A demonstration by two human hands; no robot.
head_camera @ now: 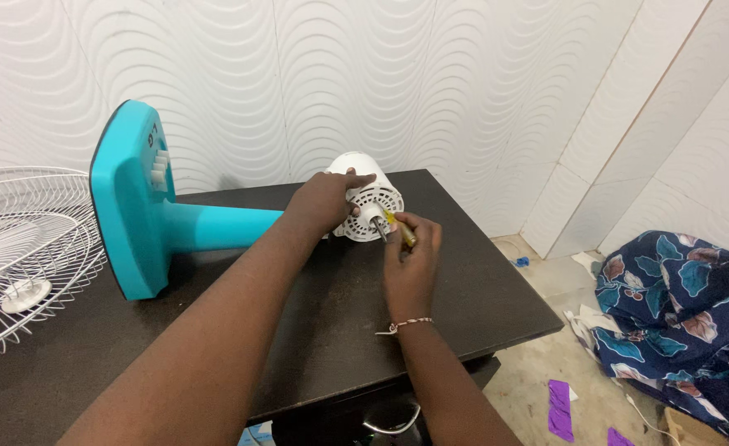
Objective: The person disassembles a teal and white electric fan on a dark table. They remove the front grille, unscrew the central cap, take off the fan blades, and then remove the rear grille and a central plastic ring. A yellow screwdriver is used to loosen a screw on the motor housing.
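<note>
Midway on the dark table (463,306), a left hand (325,201) grips a toppled turquoise fan's white motor housing (370,198) while the right hand (410,258) holds a yellow-handled screwdriver (399,227), apparently at a front screw; steady turning comes next.

A white wire fan guard (18,256) is overhanging the dark table's (480,306) left edge; a floral cloth (678,306) is lying on the floor.

Fan stand (175,219) lies across table (480,289), base at frame left, motor (369,202) at centre. Left hand (323,202) on motor; right hand (410,264) just below it, screwdriver (402,229) at motor face. Grille (26,248) far left (overhanging table edge). Cloth (678,306) lower right, on floor.
</note>
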